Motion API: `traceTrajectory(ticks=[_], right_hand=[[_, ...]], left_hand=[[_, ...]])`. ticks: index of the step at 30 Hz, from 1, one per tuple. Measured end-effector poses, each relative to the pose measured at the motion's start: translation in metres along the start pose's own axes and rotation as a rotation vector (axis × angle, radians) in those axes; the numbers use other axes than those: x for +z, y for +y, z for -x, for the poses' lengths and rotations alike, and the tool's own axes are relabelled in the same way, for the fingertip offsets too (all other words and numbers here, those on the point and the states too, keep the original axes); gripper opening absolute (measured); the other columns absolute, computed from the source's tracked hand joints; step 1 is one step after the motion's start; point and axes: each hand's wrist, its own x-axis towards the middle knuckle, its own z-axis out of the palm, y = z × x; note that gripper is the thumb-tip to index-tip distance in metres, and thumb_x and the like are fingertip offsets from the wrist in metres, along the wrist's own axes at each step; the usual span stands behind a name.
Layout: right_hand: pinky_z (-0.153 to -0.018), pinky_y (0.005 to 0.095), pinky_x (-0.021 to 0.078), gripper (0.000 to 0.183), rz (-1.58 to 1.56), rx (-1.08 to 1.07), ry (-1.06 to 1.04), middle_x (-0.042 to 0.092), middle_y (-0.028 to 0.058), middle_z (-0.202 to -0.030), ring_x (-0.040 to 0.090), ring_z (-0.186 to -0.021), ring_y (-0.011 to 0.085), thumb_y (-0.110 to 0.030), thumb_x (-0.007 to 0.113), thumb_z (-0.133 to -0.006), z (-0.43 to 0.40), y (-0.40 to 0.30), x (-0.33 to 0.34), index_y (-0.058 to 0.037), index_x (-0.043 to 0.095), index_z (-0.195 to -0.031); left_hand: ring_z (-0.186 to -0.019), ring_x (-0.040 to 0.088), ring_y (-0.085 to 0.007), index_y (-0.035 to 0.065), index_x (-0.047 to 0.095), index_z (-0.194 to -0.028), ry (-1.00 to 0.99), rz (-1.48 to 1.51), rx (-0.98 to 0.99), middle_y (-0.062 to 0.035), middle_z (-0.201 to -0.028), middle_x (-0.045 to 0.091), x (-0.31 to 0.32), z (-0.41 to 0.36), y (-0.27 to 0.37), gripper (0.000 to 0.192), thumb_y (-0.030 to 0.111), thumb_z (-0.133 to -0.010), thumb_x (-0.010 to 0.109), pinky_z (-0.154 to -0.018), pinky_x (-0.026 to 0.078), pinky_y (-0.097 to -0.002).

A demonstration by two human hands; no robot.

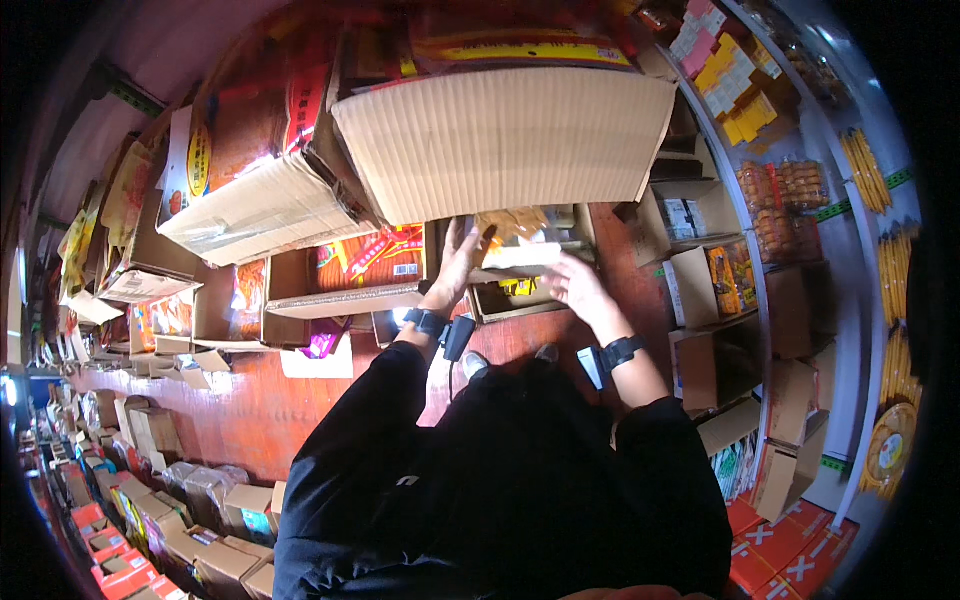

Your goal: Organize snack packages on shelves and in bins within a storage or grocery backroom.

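My left hand (pixel 452 268) is at the left side of a clear plastic packet (pixel 514 225) with brownish contents. Its thumb and fingers are spread by the packet's edge; whether they grip it cannot be made out. To the right, my right hand (pixel 576 283) is slightly blurred, fingers apart, close to a bright white edge below the packet. Both lie over an open cardboard box (pixel 517 309), where a small yellow packet (pixel 517 286) shows inside. A large cardboard box (pixel 502 142) juts out above and hides what is farther in. Each wrist wears a strapped black device.
Left of my hands stands an open carton of red-and-orange packets (pixel 367 259), under another carton (pixel 262 206). Shelving with cartons and orange packets (pixel 724 277) rises on the right. Red boxes (pixel 795 547) sit at lower right. More cartons (pixel 225 559) line the reddish floor (pixel 247 427) at lower left.
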Motion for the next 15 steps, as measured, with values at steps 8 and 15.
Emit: traceTrajectory(ticks=[8,15], right_hand=[[-0.071,0.0276,0.0445,0.024,-0.115,0.068,0.021,0.06,0.0008,-0.098,0.056,-0.078,0.0127,-0.028,0.05,-0.087,0.008,0.043,-0.041,-0.0151,0.054,-0.107],[-0.066,0.0292,0.0441,0.022,-0.504,-0.118,0.162,0.061,0.0008,-0.09,0.056,-0.072,0.0144,-0.023,0.058,-0.082,0.021,0.03,-0.135,-0.0154,0.056,-0.102]], left_hand=[[-0.112,0.044,-0.0189,-0.001,0.037,-0.127,-0.036,-0.242,0.236,-0.0133,-0.131,0.039,-0.042,0.011,-0.067,0.049,0.012,-0.085,0.057,-0.093,0.036,-0.029],[-0.079,0.055,-0.0124,0.0026,0.056,-0.094,-0.133,-0.218,0.126,-0.0036,-0.087,0.059,0.027,0.039,-0.061,0.013,0.014,-0.089,0.051,-0.07,0.044,-0.0249]])
